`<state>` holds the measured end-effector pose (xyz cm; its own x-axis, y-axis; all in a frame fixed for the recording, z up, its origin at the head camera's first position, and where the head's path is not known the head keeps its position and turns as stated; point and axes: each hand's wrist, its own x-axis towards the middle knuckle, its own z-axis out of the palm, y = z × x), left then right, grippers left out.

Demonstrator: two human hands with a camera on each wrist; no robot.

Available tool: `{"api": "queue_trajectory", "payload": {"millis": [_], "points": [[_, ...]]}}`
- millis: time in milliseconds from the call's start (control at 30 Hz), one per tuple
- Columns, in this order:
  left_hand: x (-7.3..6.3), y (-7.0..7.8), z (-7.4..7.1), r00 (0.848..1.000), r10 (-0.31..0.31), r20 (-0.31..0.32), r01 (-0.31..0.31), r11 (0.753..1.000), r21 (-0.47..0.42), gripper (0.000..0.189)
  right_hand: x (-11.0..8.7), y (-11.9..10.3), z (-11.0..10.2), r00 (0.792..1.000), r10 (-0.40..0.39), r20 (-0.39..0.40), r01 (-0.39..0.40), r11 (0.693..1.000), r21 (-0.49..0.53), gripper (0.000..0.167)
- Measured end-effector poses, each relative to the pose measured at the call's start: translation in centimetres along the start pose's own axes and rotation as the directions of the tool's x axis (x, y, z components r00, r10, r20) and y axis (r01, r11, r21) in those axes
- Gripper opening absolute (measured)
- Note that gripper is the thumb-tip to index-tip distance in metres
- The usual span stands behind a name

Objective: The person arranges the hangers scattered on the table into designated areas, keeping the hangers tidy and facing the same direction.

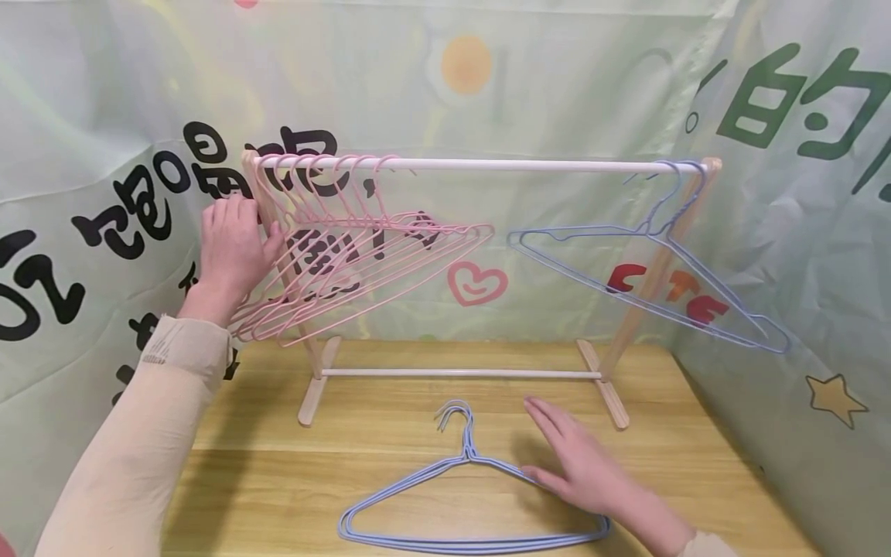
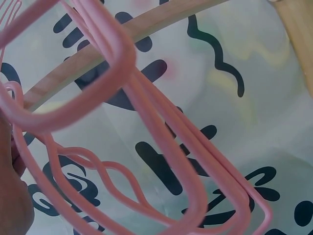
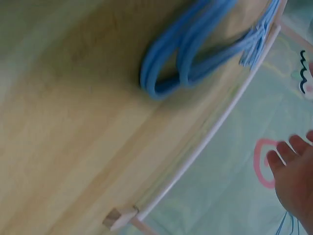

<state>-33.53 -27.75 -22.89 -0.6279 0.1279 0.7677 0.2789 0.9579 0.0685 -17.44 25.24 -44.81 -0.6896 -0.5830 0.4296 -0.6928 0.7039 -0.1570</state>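
In the head view, my left hand (image 1: 237,251) is at the left wooden post (image 1: 267,205) of a small clothes rack, thumb across it, fingers bent beside it. Several pink hangers (image 1: 390,226) hang on the rail right by that hand; in the left wrist view their ends (image 2: 171,147) loom close, and only part of the hand (image 2: 17,196) shows. My right hand (image 1: 581,460) hovers with fingers extended over the right side of a stack of blue hangers (image 1: 462,461) lying on the table. It holds nothing; the right wrist view shows its spread fingers (image 3: 288,152).
Blue hangers (image 1: 654,232) hang at the right end of the white rail (image 1: 515,165). The rack's lower bar (image 1: 459,373) and wooden feet (image 1: 604,387) stand on the wooden table (image 1: 264,433). A printed cloth (image 1: 557,85) surrounds the table at the back and sides.
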Motion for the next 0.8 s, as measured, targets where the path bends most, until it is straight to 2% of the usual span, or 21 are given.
{"api": "queue_trajectory", "payload": {"millis": [167, 367, 600, 800], "points": [[0.0, 0.0, 0.0, 1.000, -0.005, -0.001, 0.005, 1.000, -0.001, 0.026, -0.5, -0.9, 0.9, 0.991, -0.014, 0.130, 0.005, 0.997, 0.072, 0.106], [0.0, 0.0, 0.1, 1.000, 0.012, -0.018, -0.012, 1.000, 0.004, 0.027, -1.1, -1.7, 1.5, 0.967, -0.040, 0.252, 0.010, 0.993, 0.120, 0.108], [-0.1, 0.1, 0.1, 1.000, 0.006, -0.011, -0.006, 1.000, -0.006, 0.026, -1.6, -2.0, 2.4, 0.947, -0.083, 0.309, 0.038, 0.988, 0.148, 0.115], [-0.1, 0.1, 0.0, 1.000, 0.006, -0.018, -0.006, 1.000, -0.006, 0.026, -1.6, -2.0, 2.7, 0.936, -0.075, 0.344, 0.021, 0.987, 0.157, 0.115]]}}
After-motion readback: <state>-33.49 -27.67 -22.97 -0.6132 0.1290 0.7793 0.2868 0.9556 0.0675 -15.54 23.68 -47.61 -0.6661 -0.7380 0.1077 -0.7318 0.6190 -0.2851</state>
